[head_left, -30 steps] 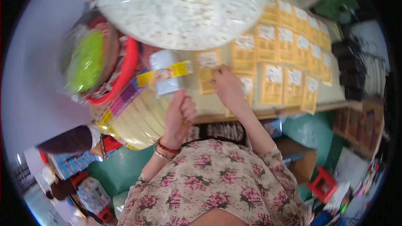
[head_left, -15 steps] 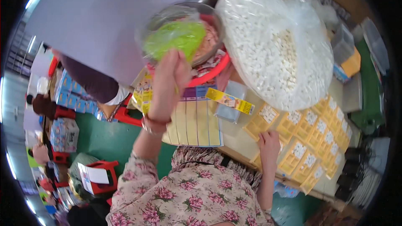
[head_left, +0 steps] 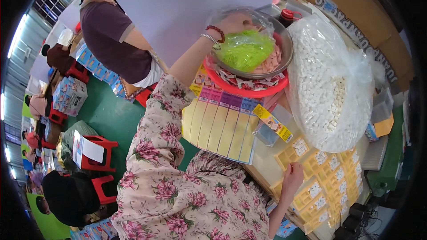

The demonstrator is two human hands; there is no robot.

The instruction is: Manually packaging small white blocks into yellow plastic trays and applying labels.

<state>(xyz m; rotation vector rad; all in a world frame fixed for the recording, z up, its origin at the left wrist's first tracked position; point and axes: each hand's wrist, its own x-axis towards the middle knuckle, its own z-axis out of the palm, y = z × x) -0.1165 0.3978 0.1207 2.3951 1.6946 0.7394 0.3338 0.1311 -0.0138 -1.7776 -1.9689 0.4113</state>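
Note:
My left hand (head_left: 235, 23) reaches over a metal bowl (head_left: 287, 51), its fingers curled at the clear upper part of a plastic bag. Bright green, finely textured pieces fill this plastic bag (head_left: 247, 53). It lies in the bowl on small pink pieces (head_left: 272, 58). Clear film partly covers my fingertips. My right hand (head_left: 293, 175) is closed above the yellow compartment trays (head_left: 307, 195) on the table, thumb and fingers together. Whatever it may hold is too small to make out. Several trays carry white pieces in one compartment.
Beneath the bowl sits a red basin (head_left: 242, 90) with small packets. A big clear bag of white pieces (head_left: 327, 89) stands right of it. Printed card sheets (head_left: 218, 124) and a yellow label strip (head_left: 272, 122) lie nearer me. Another person (head_left: 113, 40) is at the left, by red stools (head_left: 100, 151).
The green bag, blurred beneath my left hand before, now rests in the bowl, and that hand has shifted to its far, clear end. The whole view has swung. My right hand stays by the trays.

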